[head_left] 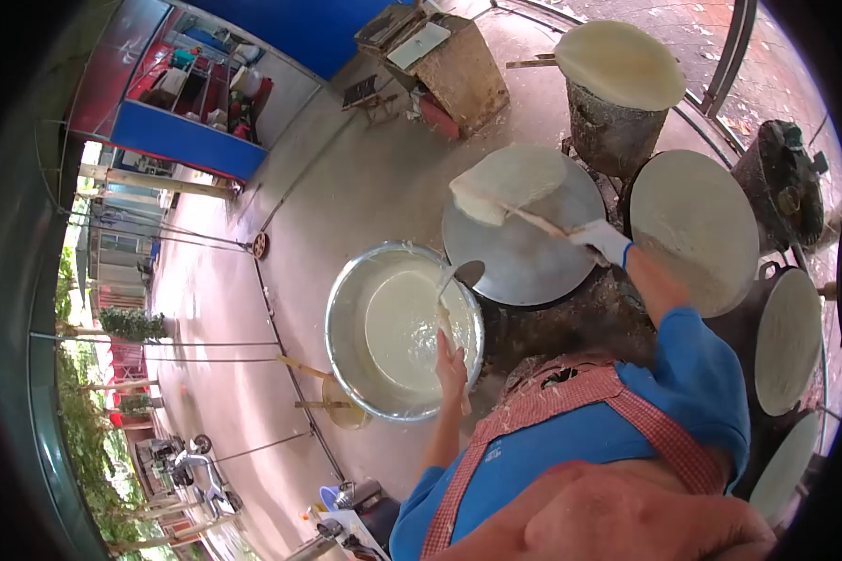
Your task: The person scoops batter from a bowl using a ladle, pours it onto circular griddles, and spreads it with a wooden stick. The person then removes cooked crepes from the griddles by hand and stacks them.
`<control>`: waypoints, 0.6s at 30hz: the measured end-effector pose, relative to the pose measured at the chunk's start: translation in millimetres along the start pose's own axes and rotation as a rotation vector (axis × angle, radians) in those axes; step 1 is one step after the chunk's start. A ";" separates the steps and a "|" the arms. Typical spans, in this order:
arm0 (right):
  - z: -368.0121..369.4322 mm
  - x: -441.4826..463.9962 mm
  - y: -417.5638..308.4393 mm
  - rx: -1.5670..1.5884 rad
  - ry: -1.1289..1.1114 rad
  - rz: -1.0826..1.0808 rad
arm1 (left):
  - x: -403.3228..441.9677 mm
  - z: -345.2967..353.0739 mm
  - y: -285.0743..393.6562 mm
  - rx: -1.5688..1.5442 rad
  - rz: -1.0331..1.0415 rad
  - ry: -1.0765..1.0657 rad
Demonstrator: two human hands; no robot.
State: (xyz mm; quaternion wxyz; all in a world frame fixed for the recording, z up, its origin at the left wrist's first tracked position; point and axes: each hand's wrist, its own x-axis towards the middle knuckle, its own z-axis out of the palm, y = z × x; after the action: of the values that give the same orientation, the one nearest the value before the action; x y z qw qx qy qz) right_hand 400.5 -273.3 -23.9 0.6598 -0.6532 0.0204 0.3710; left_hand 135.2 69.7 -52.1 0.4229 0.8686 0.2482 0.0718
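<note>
My left hand (pixel 452 370), bare, is wrapped round the pale handle of a ladle (pixel 471 273). The ladle's metal bowl is at the right rim of a large metal basin (pixel 335 348), which holds creamy white batter (pixel 398 323). In a white glove, my right hand (pixel 604 240) grips a wooden-handled spreader (pixel 541 222) above a round griddle (pixel 543 271). The spreader's far end meets a patch of white batter (pixel 524 175) on the griddle's upper left part; its exact shape is hard to make out. Bare grey metal shows on the rest of the griddle.
More round griddles stand to the right, including one with a pale sheet (pixel 692 224) and another farther down (pixel 788 341). A wide pale disc (pixel 619 64) tops a drum. Beyond are a wooden box (pixel 458 75), a dark bucket (pixel 784 182) and a parked scooter (pixel 201 477).
</note>
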 end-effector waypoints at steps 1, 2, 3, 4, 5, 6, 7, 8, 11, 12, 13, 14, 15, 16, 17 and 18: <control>-0.6 -7.9 7.8 -0.010 -0.011 0.013 | -8.2 -7.8 24.0 -0.146 -0.179 -0.009; -9.1 -15.9 13.3 0.016 -0.048 0.064 | -14.3 -10.9 42.6 -0.301 -0.353 -0.012; -15.8 -18.6 9.8 0.042 -0.087 0.110 | -20.9 -12.4 47.3 -0.311 -0.361 0.003; -23.9 -28.9 -16.6 -0.004 -0.066 0.185 | -28.6 -17.5 48.5 -0.375 -0.388 0.014; -38.3 -12.8 -16.0 -0.054 -0.011 0.090 | -34.2 -24.0 51.1 -0.433 -0.411 0.024; -51.9 21.1 -16.7 -0.052 0.028 0.099 | -41.0 -30.9 60.3 -0.455 -0.427 0.014; -60.7 48.5 -9.2 -0.048 0.071 0.117 | -46.7 -33.7 53.3 -0.441 -0.436 0.021; -48.7 46.2 -16.1 -0.045 0.063 0.127 | -51.9 -31.4 42.0 -0.506 -0.477 0.024; -7.4 28.1 -42.0 -0.139 0.051 0.012 | -63.2 -31.4 35.7 -0.556 -0.560 0.030; -4.9 15.7 -33.4 -0.152 -0.058 0.076 | -65.0 -29.0 36.0 -0.560 -0.597 0.028; -6.4 5.7 -26.3 -0.174 -0.166 0.144 | -68.5 -28.8 35.1 -0.572 -0.604 0.032; -13.7 1.4 -21.6 -0.193 -0.170 0.146 | -72.4 -29.9 33.8 -0.657 -0.641 0.029; -23.0 0.7 -15.9 -0.198 -0.173 0.155 | -77.0 -30.1 33.1 -0.740 -0.673 0.032; -32.7 6.2 -13.6 -0.200 -0.177 0.157 | -80.1 -28.3 32.6 -0.754 -0.669 0.046; -43.2 29.3 -11.8 -0.209 -0.191 0.153 | -86.1 -29.6 31.8 -0.745 -0.672 0.058; -53.1 64.7 -8.9 -0.315 -0.140 0.047 | -91.9 -33.3 31.6 -0.725 -0.679 0.066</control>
State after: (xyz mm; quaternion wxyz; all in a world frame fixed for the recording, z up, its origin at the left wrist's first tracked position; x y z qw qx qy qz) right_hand 476.3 -288.8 -57.2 0.5401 -0.7206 -0.0687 0.4294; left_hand 56.0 31.4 1.1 0.6891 0.5329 0.4895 0.0394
